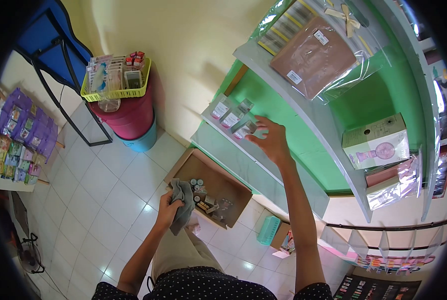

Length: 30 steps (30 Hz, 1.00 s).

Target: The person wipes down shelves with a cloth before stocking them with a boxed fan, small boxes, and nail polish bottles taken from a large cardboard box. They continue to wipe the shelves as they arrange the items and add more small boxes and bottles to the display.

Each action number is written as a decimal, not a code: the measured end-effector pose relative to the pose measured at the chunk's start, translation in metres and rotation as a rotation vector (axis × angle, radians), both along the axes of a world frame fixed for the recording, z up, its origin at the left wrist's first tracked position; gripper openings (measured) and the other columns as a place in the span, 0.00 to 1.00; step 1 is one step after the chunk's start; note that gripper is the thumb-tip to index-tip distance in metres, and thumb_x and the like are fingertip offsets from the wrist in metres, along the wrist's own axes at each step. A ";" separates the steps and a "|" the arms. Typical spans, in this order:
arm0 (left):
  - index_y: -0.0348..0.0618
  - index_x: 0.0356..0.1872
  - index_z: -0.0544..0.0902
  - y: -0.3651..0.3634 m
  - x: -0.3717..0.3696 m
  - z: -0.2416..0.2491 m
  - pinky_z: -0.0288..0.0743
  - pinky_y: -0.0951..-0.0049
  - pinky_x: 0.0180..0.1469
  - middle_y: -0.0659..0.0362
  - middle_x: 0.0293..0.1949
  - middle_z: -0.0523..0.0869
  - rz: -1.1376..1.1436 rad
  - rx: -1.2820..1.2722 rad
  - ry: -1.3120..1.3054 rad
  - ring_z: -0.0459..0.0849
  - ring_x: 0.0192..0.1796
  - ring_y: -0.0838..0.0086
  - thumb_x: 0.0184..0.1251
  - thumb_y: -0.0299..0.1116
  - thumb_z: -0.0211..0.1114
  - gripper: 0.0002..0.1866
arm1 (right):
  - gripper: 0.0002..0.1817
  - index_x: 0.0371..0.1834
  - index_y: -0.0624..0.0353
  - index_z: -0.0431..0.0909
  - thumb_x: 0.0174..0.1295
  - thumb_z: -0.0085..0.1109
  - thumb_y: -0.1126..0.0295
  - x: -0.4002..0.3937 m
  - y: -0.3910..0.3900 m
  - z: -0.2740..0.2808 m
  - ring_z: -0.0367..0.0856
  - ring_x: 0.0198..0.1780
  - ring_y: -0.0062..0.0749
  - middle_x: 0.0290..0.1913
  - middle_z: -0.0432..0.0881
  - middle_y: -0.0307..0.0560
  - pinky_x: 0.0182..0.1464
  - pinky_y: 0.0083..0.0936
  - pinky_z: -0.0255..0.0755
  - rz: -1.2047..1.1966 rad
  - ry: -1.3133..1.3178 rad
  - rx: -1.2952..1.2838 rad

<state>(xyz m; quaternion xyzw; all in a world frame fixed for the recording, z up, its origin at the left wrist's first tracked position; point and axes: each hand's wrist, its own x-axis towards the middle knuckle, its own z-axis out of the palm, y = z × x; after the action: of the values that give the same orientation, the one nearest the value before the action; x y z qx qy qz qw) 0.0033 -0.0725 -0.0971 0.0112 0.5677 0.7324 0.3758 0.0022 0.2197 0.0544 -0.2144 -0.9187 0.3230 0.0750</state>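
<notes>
Four small clear containers (231, 119), grouped on a pale shelf (256, 152) at the right fingertips; white labels visible on some.

One right hand (272, 142): thumb and fingers parted, curved at the near end of the closest container; whether they grip it cannot be told.

One left hand (167, 211): fingers closed on a bunched grey cloth (183, 206), its folds hanging below them.

One cardboard box (216, 172), open, just beyond the left fingers; loose small items (197, 185) inside.

Step, as judged: handling containers at the shelf. Requirement, as judged: light, precise fingertip control, neighbouring containers undisturbed.
</notes>
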 end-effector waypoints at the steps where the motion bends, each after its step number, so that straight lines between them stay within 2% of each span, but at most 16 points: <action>1: 0.33 0.30 0.74 -0.001 -0.001 -0.001 0.69 0.81 0.33 0.61 0.25 0.77 -0.017 0.003 0.006 0.75 0.27 0.79 0.42 0.20 0.51 0.10 | 0.25 0.45 0.66 0.72 0.41 0.66 0.73 0.005 -0.001 0.006 0.77 0.42 0.33 0.39 0.78 0.52 0.43 0.28 0.71 -0.031 0.105 0.051; 2: 0.33 0.30 0.74 -0.001 -0.001 -0.001 0.69 0.81 0.33 0.61 0.25 0.77 -0.016 0.002 0.007 0.75 0.27 0.79 0.42 0.20 0.51 0.10 | 0.25 0.46 0.66 0.72 0.40 0.66 0.75 0.011 -0.003 0.011 0.76 0.45 0.34 0.41 0.77 0.53 0.44 0.30 0.70 -0.061 0.210 0.101; 3: 0.33 0.31 0.74 -0.002 -0.001 -0.002 0.69 0.81 0.33 0.61 0.25 0.77 0.002 -0.013 0.005 0.75 0.28 0.78 0.42 0.20 0.51 0.11 | 0.25 0.46 0.66 0.72 0.40 0.66 0.75 0.020 -0.003 0.014 0.76 0.45 0.34 0.41 0.77 0.53 0.44 0.30 0.70 -0.060 0.209 0.099; 5: 0.33 0.32 0.75 -0.004 0.000 0.000 0.69 0.81 0.33 0.60 0.25 0.78 0.014 -0.029 -0.001 0.75 0.28 0.78 0.43 0.20 0.51 0.11 | 0.28 0.48 0.64 0.71 0.39 0.66 0.77 0.047 -0.004 0.016 0.74 0.48 0.34 0.47 0.75 0.51 0.47 0.33 0.70 -0.330 0.435 0.109; 6: 0.33 0.32 0.75 -0.004 0.001 0.003 0.69 0.81 0.33 0.60 0.25 0.78 0.045 -0.021 -0.024 0.75 0.28 0.78 0.43 0.20 0.51 0.11 | 0.28 0.48 0.64 0.71 0.39 0.66 0.77 0.062 -0.003 0.006 0.74 0.48 0.34 0.47 0.75 0.51 0.47 0.33 0.70 -0.337 0.434 0.112; 8: 0.32 0.32 0.75 -0.003 0.000 0.006 0.69 0.80 0.33 0.60 0.26 0.78 0.068 -0.008 -0.045 0.75 0.28 0.78 0.43 0.20 0.51 0.12 | 0.30 0.52 0.63 0.68 0.40 0.66 0.77 0.091 0.005 -0.034 0.73 0.49 0.36 0.49 0.73 0.50 0.48 0.35 0.69 -0.602 0.552 0.163; 9: 0.32 0.32 0.75 -0.004 -0.001 0.005 0.69 0.80 0.33 0.59 0.26 0.78 0.051 -0.013 -0.048 0.76 0.28 0.78 0.42 0.21 0.51 0.12 | 0.30 0.52 0.63 0.68 0.40 0.66 0.77 0.100 0.007 -0.048 0.73 0.49 0.36 0.49 0.73 0.50 0.48 0.35 0.69 -0.606 0.556 0.168; 11: 0.32 0.32 0.75 -0.003 -0.001 0.006 0.69 0.80 0.33 0.59 0.26 0.78 0.035 -0.018 -0.049 0.76 0.28 0.77 0.42 0.21 0.51 0.12 | 0.32 0.54 0.58 0.66 0.41 0.65 0.78 0.107 0.009 -0.067 0.71 0.52 0.36 0.52 0.70 0.48 0.48 0.30 0.69 -0.538 0.401 -0.080; 12: 0.32 0.32 0.75 -0.002 -0.001 0.006 0.69 0.80 0.34 0.59 0.26 0.78 0.030 -0.019 -0.038 0.76 0.28 0.77 0.42 0.21 0.51 0.12 | 0.32 0.54 0.56 0.67 0.41 0.65 0.78 0.106 0.014 -0.070 0.73 0.49 0.33 0.52 0.71 0.48 0.42 0.24 0.70 -0.468 0.379 -0.060; 13: 0.32 0.33 0.75 -0.001 -0.001 0.006 0.70 0.80 0.34 0.59 0.26 0.78 0.025 -0.021 -0.026 0.76 0.28 0.77 0.42 0.21 0.51 0.12 | 0.32 0.54 0.56 0.67 0.41 0.65 0.78 0.102 0.021 -0.073 0.73 0.49 0.33 0.52 0.71 0.48 0.42 0.24 0.70 -0.470 0.384 -0.062; 15: 0.32 0.33 0.75 0.000 -0.002 0.005 0.69 0.81 0.34 0.59 0.26 0.78 0.010 -0.031 -0.013 0.76 0.29 0.77 0.42 0.21 0.51 0.12 | 0.28 0.51 0.54 0.71 0.40 0.65 0.75 0.089 0.025 -0.071 0.76 0.45 0.29 0.46 0.76 0.43 0.36 0.22 0.69 -0.420 0.351 -0.074; 16: 0.32 0.33 0.75 0.001 -0.002 0.005 0.69 0.81 0.34 0.59 0.26 0.78 -0.001 -0.036 -0.004 0.76 0.29 0.77 0.42 0.21 0.51 0.12 | 0.28 0.51 0.54 0.71 0.40 0.65 0.75 0.084 0.029 -0.075 0.76 0.45 0.29 0.46 0.76 0.43 0.36 0.22 0.69 -0.426 0.354 -0.075; 18: 0.32 0.33 0.75 0.003 -0.003 0.005 0.69 0.81 0.34 0.59 0.26 0.78 -0.019 -0.025 -0.003 0.76 0.29 0.78 0.42 0.21 0.51 0.12 | 0.22 0.44 0.54 0.75 0.41 0.65 0.75 0.074 0.033 -0.082 0.77 0.39 0.24 0.38 0.80 0.39 0.30 0.19 0.66 -0.349 0.325 -0.065; 21: 0.33 0.32 0.75 0.000 -0.002 -0.001 0.69 0.81 0.34 0.59 0.26 0.78 -0.038 -0.024 0.007 0.75 0.29 0.78 0.42 0.20 0.51 0.12 | 0.17 0.39 0.56 0.77 0.41 0.64 0.75 0.064 0.024 -0.080 0.78 0.36 0.23 0.33 0.81 0.38 0.29 0.18 0.67 -0.363 0.345 -0.045; 30: 0.33 0.32 0.75 0.002 -0.002 0.001 0.69 0.81 0.35 0.60 0.27 0.78 -0.053 -0.020 0.000 0.75 0.29 0.78 0.42 0.20 0.51 0.12 | 0.17 0.39 0.56 0.77 0.41 0.64 0.74 0.054 0.011 -0.082 0.78 0.35 0.24 0.32 0.81 0.39 0.30 0.18 0.67 -0.307 0.356 -0.089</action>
<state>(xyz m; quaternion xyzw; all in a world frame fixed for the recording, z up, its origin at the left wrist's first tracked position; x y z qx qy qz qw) 0.0016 -0.0705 -0.0959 0.0225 0.5746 0.7164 0.3951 0.0566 0.2310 -0.0275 -0.2945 -0.8325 0.3806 0.2745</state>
